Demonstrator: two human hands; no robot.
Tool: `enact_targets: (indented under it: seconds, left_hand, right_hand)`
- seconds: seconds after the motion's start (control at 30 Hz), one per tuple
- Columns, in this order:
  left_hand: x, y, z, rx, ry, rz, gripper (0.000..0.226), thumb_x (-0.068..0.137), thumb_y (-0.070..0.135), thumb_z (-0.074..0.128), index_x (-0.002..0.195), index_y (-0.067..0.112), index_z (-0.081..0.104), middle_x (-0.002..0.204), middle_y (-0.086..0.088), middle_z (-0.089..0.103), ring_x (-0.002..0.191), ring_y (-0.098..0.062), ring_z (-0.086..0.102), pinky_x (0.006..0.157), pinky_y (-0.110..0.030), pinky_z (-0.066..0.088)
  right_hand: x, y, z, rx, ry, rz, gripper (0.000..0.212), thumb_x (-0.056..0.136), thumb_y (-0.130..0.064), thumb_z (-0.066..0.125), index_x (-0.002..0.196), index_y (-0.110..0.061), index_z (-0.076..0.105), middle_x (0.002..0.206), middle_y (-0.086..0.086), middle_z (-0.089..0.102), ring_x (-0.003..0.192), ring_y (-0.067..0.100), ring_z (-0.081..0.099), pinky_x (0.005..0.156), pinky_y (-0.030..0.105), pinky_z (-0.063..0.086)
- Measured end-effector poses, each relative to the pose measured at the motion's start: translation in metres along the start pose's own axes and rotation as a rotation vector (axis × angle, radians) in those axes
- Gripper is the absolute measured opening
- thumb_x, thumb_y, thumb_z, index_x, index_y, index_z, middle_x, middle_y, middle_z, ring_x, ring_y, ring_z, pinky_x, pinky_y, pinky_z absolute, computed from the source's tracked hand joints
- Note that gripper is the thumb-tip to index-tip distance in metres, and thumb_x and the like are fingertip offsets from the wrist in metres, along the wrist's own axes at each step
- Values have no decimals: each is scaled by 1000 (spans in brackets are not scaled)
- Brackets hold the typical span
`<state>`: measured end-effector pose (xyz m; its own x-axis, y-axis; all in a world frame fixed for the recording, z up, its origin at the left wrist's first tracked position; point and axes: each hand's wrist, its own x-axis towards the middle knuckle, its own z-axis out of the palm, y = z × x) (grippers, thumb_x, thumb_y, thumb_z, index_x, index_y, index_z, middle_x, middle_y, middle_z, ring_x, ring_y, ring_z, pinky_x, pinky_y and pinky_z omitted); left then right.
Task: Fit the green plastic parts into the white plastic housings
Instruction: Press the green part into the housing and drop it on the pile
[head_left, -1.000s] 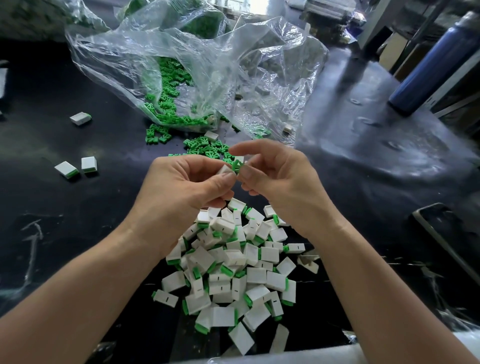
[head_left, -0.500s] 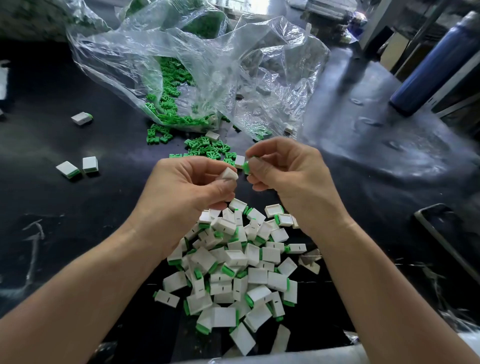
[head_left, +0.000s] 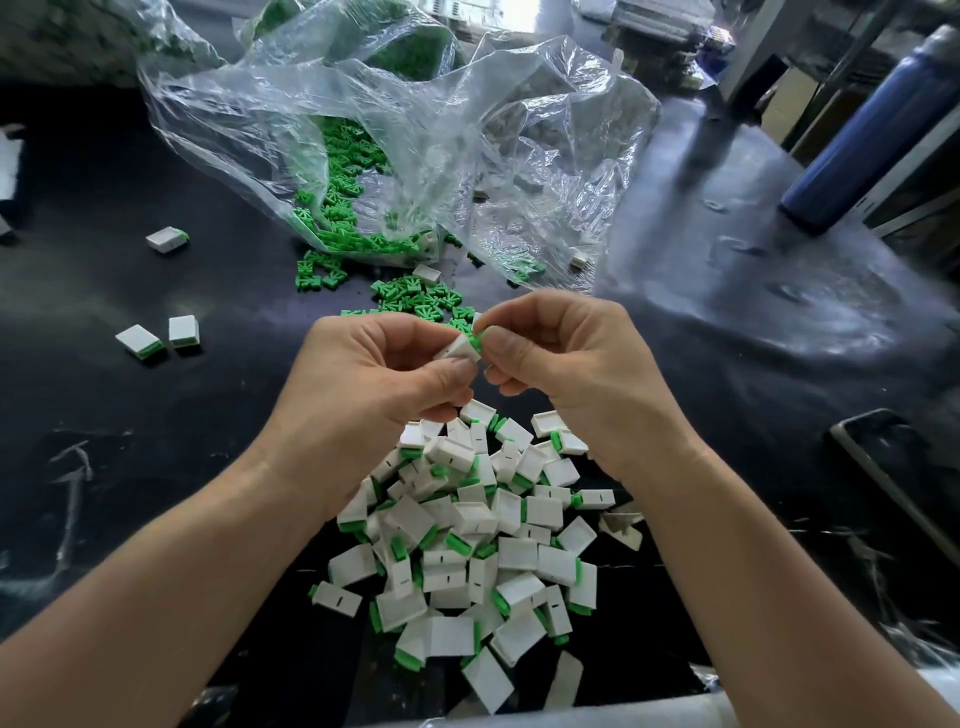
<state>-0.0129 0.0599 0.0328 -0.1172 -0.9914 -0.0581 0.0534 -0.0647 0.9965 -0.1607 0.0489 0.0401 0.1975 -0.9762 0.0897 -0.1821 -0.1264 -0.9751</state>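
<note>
Above pile (head_left: 470, 551) of fitted pieces, left hand (head_left: 363, 384) pinches housing (head_left: 456, 350) between thumb and fingers. Right hand (head_left: 566, 358) pinches green part (head_left: 476, 340), tip at housing's mouth. Step in hand, by appearance: insertion, part not yet seated. Next move likely needs square alignment, firm push home. Loose greens (head_left: 415, 299) and bag (head_left: 519, 156) lie beyond pile.

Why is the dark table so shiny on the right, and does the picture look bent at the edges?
Head view: bright light from the top glares off the black table and the clear bag; the wide lens likely bows the edges, so the blue bottle leans; the white housing and green part at centre are sharp, the far background soft.
</note>
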Motion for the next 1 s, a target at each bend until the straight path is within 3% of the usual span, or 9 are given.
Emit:
enact_targets:
  seconds: [0.13, 0.23, 0.4, 0.63, 0.8, 1.0]
  left_hand:
    - [0, 1, 0, 2, -7, 4, 10, 66, 9, 68, 76, 8, 69, 61, -5, 69, 52, -11, 63, 52, -20, 54]
    - [-1, 1, 0, -1, -11, -1, 12, 66, 12, 68, 77, 6, 69, 63, -8, 70, 52, -13, 64, 50, -20, 54]
    - [-3, 0, 0, 117, -30, 60, 4, 75, 4, 68, 75, 8, 69, 66, -13, 69, 50, -12, 64, 49, -20, 53]
    - [-1, -6, -3, 277, -22, 170, 9, 76, 7, 69, 74, 16, 70, 61, -5, 69, 52, -12, 65, 50, -19, 51]
    - [-3, -6, -3, 432, 21, 277, 11, 76, 6, 70, 73, 17, 70, 58, 1, 68, 50, -9, 65, 50, -19, 53]
    - [-4, -6, -4, 511, -3, 319, 6, 75, 7, 71, 74, 13, 71, 54, -1, 66, 48, -5, 63, 49, -22, 54]
  right_hand:
    - [0, -1, -1, -78, -20, -21, 19, 84, -2, 62, 76, -19, 63, 62, -1, 62, 56, 6, 57, 56, 19, 50]
    - [-1, -1, 0, -135, -31, -35, 23, 85, -4, 62, 74, -23, 62, 66, 4, 63, 59, 10, 56, 59, 28, 50]
    - [0, 0, -2, -241, -43, -44, 25, 83, -5, 64, 70, -26, 61, 66, -4, 62, 63, 13, 56, 65, 37, 52]
    - [1, 2, -2, -272, -73, -52, 26, 82, -3, 65, 69, -25, 59, 65, -7, 60, 64, 12, 57, 63, 30, 50]
    - [-1, 3, -1, -299, -62, -108, 32, 81, 1, 65, 68, -26, 56, 64, -7, 58, 61, 14, 55, 61, 34, 49]
    - [-4, 2, 0, -439, -52, -229, 27, 79, 1, 67, 71, -23, 56, 61, -14, 53, 56, 4, 48, 54, 19, 41]
